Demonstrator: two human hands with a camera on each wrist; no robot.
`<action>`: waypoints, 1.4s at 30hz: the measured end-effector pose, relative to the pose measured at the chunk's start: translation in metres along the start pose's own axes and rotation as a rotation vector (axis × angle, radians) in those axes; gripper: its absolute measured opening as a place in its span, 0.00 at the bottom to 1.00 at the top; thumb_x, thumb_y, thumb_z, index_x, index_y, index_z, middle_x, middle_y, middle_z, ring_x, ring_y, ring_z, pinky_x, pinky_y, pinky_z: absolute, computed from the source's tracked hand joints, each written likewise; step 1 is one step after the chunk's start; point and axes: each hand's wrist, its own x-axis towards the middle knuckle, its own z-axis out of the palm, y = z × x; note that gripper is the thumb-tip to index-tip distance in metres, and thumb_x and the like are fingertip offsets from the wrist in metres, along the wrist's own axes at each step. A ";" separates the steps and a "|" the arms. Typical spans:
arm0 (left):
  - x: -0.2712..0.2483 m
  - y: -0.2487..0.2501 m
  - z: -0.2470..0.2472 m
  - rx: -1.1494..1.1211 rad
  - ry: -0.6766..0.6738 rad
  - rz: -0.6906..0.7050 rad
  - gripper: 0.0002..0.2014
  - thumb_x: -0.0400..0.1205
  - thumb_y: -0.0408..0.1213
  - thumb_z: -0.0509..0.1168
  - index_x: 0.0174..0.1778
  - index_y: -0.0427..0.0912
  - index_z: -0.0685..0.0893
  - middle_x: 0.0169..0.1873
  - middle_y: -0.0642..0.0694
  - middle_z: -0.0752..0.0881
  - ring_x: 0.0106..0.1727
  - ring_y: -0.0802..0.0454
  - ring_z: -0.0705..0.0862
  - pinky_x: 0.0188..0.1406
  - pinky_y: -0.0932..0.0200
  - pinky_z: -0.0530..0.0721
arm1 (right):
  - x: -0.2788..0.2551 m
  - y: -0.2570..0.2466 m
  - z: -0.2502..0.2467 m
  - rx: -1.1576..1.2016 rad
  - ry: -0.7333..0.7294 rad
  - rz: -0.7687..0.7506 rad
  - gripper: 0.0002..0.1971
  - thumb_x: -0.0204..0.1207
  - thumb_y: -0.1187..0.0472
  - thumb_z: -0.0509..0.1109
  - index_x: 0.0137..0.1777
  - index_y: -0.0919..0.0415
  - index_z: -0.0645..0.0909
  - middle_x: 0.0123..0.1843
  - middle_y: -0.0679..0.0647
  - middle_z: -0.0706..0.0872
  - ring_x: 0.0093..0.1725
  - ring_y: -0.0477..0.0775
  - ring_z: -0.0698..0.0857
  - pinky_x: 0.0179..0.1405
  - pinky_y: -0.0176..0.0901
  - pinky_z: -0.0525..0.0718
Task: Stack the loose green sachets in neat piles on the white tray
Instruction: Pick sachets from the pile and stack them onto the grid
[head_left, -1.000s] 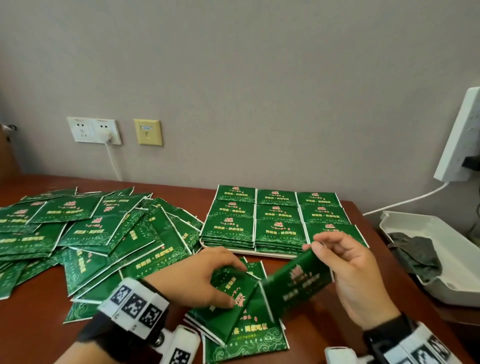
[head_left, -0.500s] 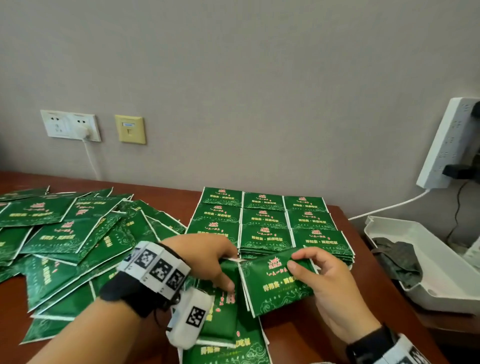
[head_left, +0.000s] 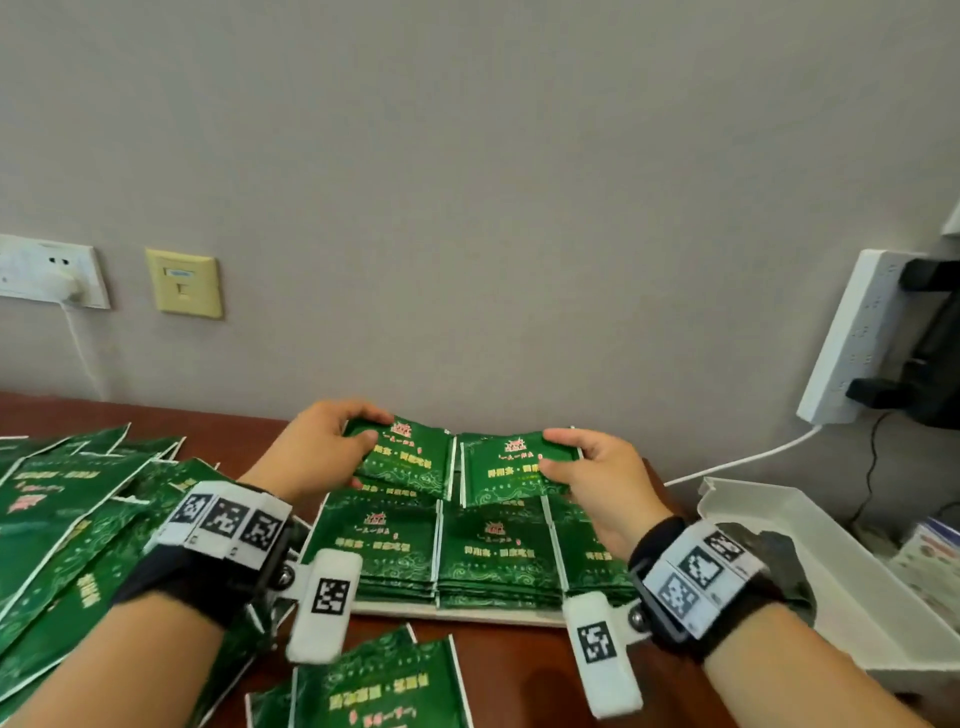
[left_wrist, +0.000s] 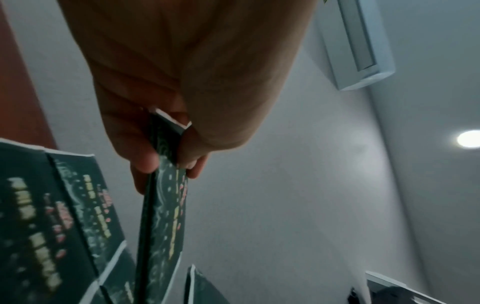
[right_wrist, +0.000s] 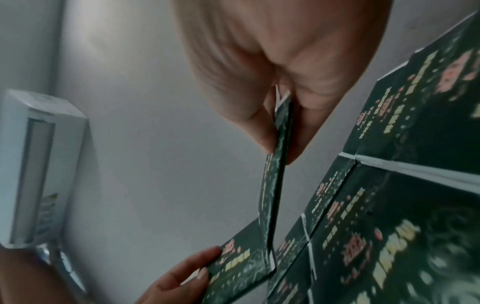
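Green sachets are pinched one per hand, left hand (head_left: 317, 449) and right hand (head_left: 597, 475), above the tray piles (head_left: 493, 556); wrist views alone show fingers (left_wrist: 145, 156) clamping the edges.

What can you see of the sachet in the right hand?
The sachet is a flat, glossy green packet with white edges, a red emblem and yellow characters. The right hand pinches its right edge between thumb and fingers, as the wrist view confirms. It is tilted above the back row of piles on the white tray, beside the left hand's sachet.

Head view looks down-forward at wall; wrist views close, angled upward (ceiling visible); all share stacked sachets (head_left: 496, 551)
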 end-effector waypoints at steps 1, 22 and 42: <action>0.004 -0.006 0.001 -0.003 -0.019 -0.016 0.13 0.87 0.31 0.64 0.53 0.55 0.87 0.41 0.49 0.83 0.29 0.53 0.81 0.33 0.54 0.90 | 0.008 -0.003 0.004 -0.041 -0.004 0.013 0.17 0.72 0.70 0.81 0.49 0.44 0.90 0.68 0.53 0.87 0.69 0.59 0.84 0.74 0.64 0.79; 0.005 -0.017 0.011 0.653 -0.173 -0.184 0.32 0.79 0.57 0.69 0.79 0.55 0.70 0.78 0.42 0.66 0.76 0.38 0.72 0.76 0.42 0.74 | 0.007 -0.014 0.023 -1.137 -0.231 -0.067 0.26 0.75 0.41 0.76 0.69 0.50 0.80 0.75 0.57 0.71 0.75 0.64 0.71 0.74 0.55 0.75; 0.001 -0.015 0.025 0.655 -0.292 -0.132 0.22 0.84 0.50 0.66 0.75 0.56 0.76 0.75 0.45 0.68 0.61 0.46 0.83 0.65 0.50 0.84 | 0.002 -0.016 0.054 -1.155 -0.431 -0.145 0.25 0.79 0.50 0.76 0.74 0.52 0.80 0.78 0.56 0.76 0.77 0.59 0.75 0.76 0.50 0.75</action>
